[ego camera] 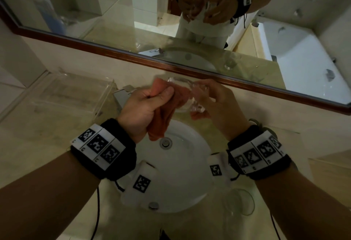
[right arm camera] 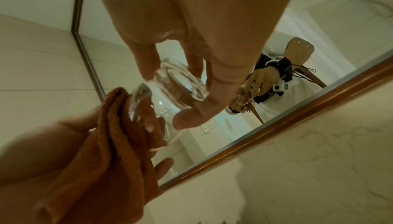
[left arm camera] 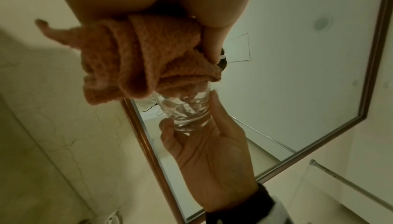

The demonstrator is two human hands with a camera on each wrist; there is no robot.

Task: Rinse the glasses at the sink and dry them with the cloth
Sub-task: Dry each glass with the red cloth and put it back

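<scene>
Above the white sink (ego camera: 190,163) my right hand (ego camera: 214,103) grips a clear glass (ego camera: 191,99) by its thick base (right arm camera: 180,86), the glass lying on its side with its mouth to the left. My left hand (ego camera: 146,104) holds an orange cloth (ego camera: 163,114), bunched, against and partly inside the glass's mouth (left arm camera: 170,89). The cloth's loose end hangs down toward the drain (ego camera: 165,142). A second clear glass (ego camera: 239,201) stands on the counter at the near right of the sink.
A wood-framed mirror (ego camera: 171,65) runs along the wall just behind the hands. A clear acrylic tray (ego camera: 62,95) sits on the marble counter at the left. The tap (ego camera: 123,95) is behind my left hand.
</scene>
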